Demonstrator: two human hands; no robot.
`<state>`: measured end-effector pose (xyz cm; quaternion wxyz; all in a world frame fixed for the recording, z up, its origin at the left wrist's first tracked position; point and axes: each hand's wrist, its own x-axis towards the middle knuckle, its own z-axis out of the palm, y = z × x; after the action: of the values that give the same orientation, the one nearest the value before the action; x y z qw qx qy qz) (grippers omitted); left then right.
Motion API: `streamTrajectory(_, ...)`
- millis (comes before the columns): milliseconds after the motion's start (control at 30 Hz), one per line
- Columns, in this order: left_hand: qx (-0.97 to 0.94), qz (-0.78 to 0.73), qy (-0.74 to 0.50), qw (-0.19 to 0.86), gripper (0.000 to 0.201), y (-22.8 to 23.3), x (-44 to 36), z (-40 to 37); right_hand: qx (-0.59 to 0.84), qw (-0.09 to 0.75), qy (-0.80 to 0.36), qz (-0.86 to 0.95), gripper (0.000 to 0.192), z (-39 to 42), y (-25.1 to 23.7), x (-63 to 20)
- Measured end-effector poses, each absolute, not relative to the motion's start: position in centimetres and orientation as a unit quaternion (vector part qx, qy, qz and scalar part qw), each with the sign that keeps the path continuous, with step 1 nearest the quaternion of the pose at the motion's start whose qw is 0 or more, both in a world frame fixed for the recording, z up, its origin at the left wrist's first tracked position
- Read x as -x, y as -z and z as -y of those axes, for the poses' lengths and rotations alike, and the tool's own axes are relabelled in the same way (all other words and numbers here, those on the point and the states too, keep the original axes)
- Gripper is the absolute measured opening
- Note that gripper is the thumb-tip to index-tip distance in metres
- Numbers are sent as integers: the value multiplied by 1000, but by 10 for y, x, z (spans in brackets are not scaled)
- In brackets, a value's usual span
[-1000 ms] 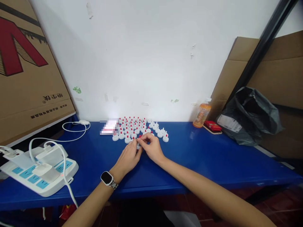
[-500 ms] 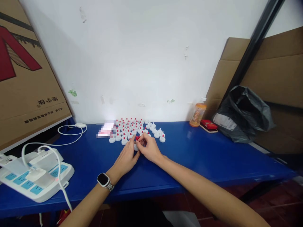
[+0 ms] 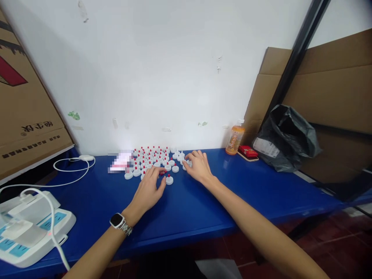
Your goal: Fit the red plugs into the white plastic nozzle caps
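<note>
Blue worktop point(image 3: 197, 213) by a white wall point(image 3: 145, 77), red-tipped caps point(image 3: 157, 164) bunched toward the back. My left hand point(image 3: 148, 189) hangs half-open right by a near cap point(image 3: 169, 181); my right hand point(image 3: 199, 166), well apart, is at white-tipped caps point(image 3: 181, 156), but tbh I can't tell if it's pinching any.

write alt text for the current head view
An open left hand is at the near edge of many white caps, most red-tipped, on a blue table; the right hand is at all-white caps on their right. A power strip lies at left, an orange bottle and black bag at right.
</note>
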<state>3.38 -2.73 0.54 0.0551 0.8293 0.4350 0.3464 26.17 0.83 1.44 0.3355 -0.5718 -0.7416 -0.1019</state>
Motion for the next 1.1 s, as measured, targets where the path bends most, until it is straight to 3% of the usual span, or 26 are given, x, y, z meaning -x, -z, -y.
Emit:
streamTrajectory(167, -836, -403, -371, 41, 16, -12, -50, 5, 595, 270, 96, 751, 18, -20, -13, -269)
streamTrajectory(300, -830, -386, -400, 49, 18, -11, -50, 3, 565, 359, 23, 742, 22, -12, -17, -253)
streamTrajectory(400, -841, -365, -395, 55, 32, -8, -43, 8, 512, 438, -78, 735, 23, -4, -20, -230)
streamTrajectory(533, -840, -374, -381, 100, 37, -2, -27, 8, 449, 464, -148, 749, 19, 2, -16, -204)
streamTrajectory(800, -813, -425, -381, 116, 38, 3, -3, -1, 475, 281, 4, 834, 8, 5, -3, -219)
streamTrajectory(967, -818, -432, -355, 137, 39, 4, -4, -1, 514, 257, 79, 814, 19, 0, -6, -218)
streamTrajectory(1100, -823, -439, -327, 155, 40, 6, -3, 4, 482, 218, 136, 838, 17, -4, -9, -203)
